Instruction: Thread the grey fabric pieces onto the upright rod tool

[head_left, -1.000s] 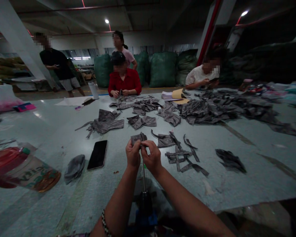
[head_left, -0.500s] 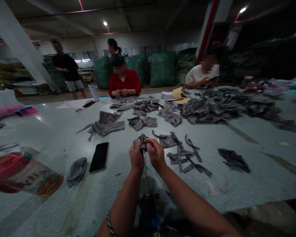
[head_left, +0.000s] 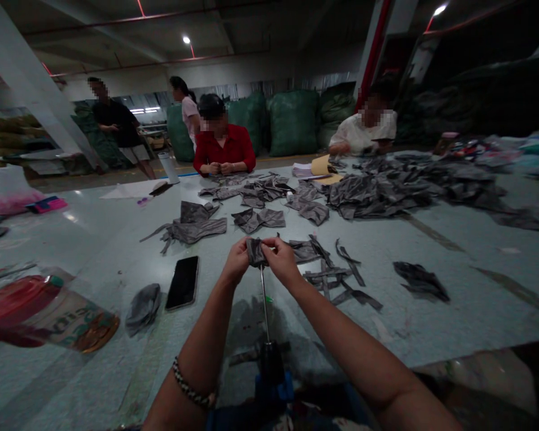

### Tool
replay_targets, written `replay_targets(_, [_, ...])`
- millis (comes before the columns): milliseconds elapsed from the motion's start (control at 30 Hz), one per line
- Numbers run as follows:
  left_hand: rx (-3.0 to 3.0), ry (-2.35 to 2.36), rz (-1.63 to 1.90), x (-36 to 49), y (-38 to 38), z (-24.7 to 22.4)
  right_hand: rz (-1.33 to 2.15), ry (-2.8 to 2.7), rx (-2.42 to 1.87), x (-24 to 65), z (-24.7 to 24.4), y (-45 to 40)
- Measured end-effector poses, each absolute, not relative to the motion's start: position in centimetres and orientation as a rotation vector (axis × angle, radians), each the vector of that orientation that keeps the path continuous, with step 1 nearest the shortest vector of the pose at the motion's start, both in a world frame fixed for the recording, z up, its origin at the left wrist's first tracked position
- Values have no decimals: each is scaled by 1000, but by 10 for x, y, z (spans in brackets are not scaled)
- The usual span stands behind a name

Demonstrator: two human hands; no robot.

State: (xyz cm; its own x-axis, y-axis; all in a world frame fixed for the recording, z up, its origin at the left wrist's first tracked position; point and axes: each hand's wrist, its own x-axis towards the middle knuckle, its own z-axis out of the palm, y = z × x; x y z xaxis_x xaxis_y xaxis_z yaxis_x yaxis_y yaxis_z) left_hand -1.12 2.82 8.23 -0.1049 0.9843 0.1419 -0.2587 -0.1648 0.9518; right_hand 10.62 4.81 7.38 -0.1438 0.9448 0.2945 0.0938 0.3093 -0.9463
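Left hand [head_left: 237, 261] and right hand [head_left: 281, 261] — fingers [head_left: 269, 244] pinching grey fabric [head_left: 256, 252] atop a rod [head_left: 264, 305]

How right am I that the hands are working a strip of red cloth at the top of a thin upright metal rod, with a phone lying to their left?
Not quite: the cloth between the left hand and the right hand is grey, not red, as the head view shows. The thin upright metal rod and the phone to their left stand as you said.
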Motion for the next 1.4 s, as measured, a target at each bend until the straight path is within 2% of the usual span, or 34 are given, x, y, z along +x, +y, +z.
replay_targets(267, [1142,1029,1835,1,26,66,769,-1840,-1085,112,86,57])
replay_targets(400, [1060,1012,1873,13,19,55,668,-1885,-1109,112,87,56])
replay_targets(600, [884,1115,1790,19,-8,45,798,-1894,-1025,119,73,36])
replay_targets(900, [1110,1173,1534,-7,-22,31,795,-1912,-925,135,47,-4])
replay_targets(1033, [935,1275,1660,-17,2,56,809,-1952,-936,137,45,-5])
replay_targets(1200, [997,1159,1351,8,24,93,769,-1930,-954,136,46,-8])
replay_targets(1400, [932,1205,1425,37,-8,74,957,-1896,-928,157,44,-10])
